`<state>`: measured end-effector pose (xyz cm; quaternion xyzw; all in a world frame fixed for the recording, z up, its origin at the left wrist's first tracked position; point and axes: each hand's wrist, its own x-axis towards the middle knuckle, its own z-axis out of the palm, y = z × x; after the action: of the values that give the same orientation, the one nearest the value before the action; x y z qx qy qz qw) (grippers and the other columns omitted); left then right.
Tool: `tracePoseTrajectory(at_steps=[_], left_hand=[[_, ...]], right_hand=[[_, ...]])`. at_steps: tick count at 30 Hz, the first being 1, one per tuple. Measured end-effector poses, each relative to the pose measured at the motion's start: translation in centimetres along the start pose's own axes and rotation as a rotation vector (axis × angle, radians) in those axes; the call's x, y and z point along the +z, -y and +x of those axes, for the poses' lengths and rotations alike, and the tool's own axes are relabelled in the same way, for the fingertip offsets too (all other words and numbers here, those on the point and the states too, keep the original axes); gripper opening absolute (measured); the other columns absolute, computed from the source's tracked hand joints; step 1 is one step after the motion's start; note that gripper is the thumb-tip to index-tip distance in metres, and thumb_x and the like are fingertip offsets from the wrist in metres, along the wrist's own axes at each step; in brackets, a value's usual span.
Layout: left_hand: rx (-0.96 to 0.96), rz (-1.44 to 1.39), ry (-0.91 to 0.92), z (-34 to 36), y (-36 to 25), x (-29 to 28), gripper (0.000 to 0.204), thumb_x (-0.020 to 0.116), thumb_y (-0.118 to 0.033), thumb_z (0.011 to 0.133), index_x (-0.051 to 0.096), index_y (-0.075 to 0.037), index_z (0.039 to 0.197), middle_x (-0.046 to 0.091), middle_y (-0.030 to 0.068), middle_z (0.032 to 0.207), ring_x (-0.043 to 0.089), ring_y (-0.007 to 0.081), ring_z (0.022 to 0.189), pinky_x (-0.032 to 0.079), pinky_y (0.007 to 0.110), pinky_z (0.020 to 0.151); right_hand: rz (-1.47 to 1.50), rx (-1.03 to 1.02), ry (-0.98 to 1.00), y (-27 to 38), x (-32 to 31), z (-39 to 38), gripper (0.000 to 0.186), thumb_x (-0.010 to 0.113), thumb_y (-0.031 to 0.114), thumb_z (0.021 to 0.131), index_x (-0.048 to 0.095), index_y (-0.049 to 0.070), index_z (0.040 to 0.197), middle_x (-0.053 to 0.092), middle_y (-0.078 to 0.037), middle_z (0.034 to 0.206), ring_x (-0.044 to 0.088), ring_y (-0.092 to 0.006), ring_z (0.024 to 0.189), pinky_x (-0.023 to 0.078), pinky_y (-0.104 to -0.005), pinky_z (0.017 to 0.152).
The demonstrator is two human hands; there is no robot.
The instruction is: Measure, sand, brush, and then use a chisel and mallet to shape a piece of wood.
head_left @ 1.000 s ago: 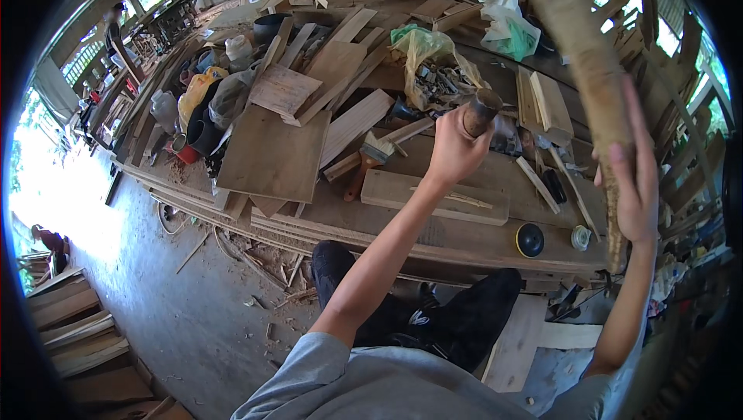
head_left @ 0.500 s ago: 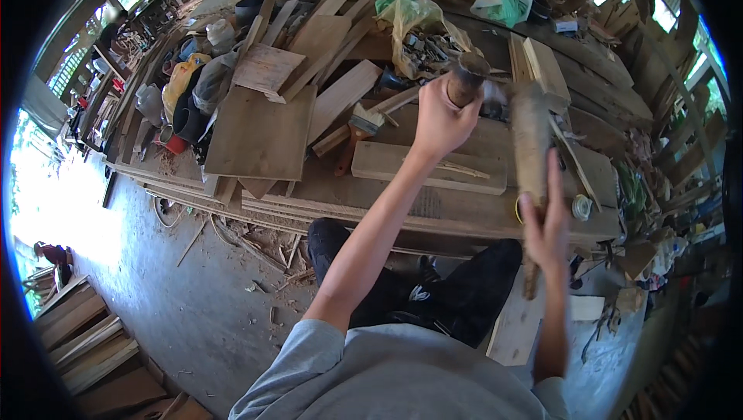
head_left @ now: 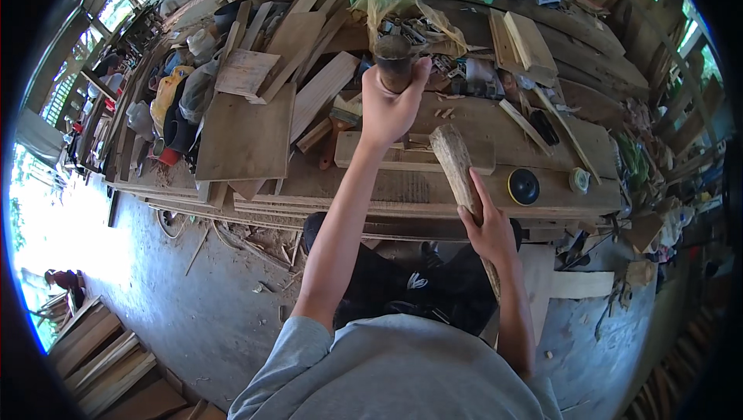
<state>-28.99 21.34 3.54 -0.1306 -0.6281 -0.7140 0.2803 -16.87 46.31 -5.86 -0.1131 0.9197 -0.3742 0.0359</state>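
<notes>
Gripping a rough wooden club (head_left: 457, 168), right-hand fingers (head_left: 474, 192) clamp it; left hand (head_left: 389, 106) clasps a dark-topped handle (head_left: 393, 62).

You are looking steeply down from a fisheye camera on your own head, facing the cluttered workbench (head_left: 464, 188) and floor (head_left: 193, 304), with your forearms rising close from the lower edge; edges are bending.
</notes>
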Motion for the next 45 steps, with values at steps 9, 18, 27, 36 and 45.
tracePoseTrajectory(at_steps=[9,18,27,36,45], left_hand=[[-0.115,-0.140,-0.075,1.8,-0.7,-0.9,0.026,0.073,-0.013,0.104,0.057,-0.008,0.084,0.050,-0.0044,0.063,0.044,0.0054,0.053,0.035,0.026,0.049],[-0.035,0.012,-0.041,2.5,0.9,-0.2,0.029,0.074,-0.014,0.102,0.064,-0.005,0.076,0.057,-0.0050,0.064,0.047,0.0029,0.056,0.038,0.025,0.052],[0.032,0.113,-0.063,1.3,0.5,2.1,0.031,0.075,-0.014,0.100,0.060,0.000,0.077,0.054,-0.0040,0.063,0.044,0.0044,0.063,0.040,0.027,0.057],[0.045,0.107,-0.030,0.9,-0.2,2.2,0.034,0.075,-0.015,0.100,0.059,0.000,0.074,0.051,-0.0040,0.061,0.042,0.0034,0.062,0.039,0.028,0.055],[0.031,-0.455,-0.421,3.5,-6.0,-4.5,0.026,0.076,-0.015,0.101,0.058,-0.009,0.084,0.049,-0.0060,0.059,0.045,0.0058,0.045,0.036,0.026,0.043]], right_hand=[[-0.001,0.045,0.020,-0.2,0.1,-0.3,0.077,0.066,0.032,0.104,0.025,0.041,0.169,0.067,-0.018,0.144,0.065,-0.0530,0.120,0.054,-0.0593,0.105],[-0.064,0.029,0.018,0.2,0.0,-0.2,0.078,0.065,0.034,0.104,0.024,0.042,0.169,0.070,-0.019,0.137,0.069,-0.0517,0.113,0.055,-0.0583,0.101],[-0.068,-0.107,-0.236,2.6,2.4,2.1,0.081,0.063,0.033,0.105,0.017,0.037,0.172,0.074,-0.029,0.122,0.074,-0.0503,0.099,0.061,-0.0580,0.086],[-0.213,-0.045,-0.140,4.8,4.8,6.4,0.082,0.063,0.034,0.104,0.016,0.037,0.172,0.075,-0.030,0.099,0.073,-0.0518,0.087,0.060,-0.0618,0.079],[-0.287,-0.073,-0.049,4.0,5.4,7.2,0.090,0.064,0.031,0.101,0.009,0.041,0.172,0.074,-0.028,0.084,0.072,-0.0546,0.080,0.059,-0.0652,0.083]])
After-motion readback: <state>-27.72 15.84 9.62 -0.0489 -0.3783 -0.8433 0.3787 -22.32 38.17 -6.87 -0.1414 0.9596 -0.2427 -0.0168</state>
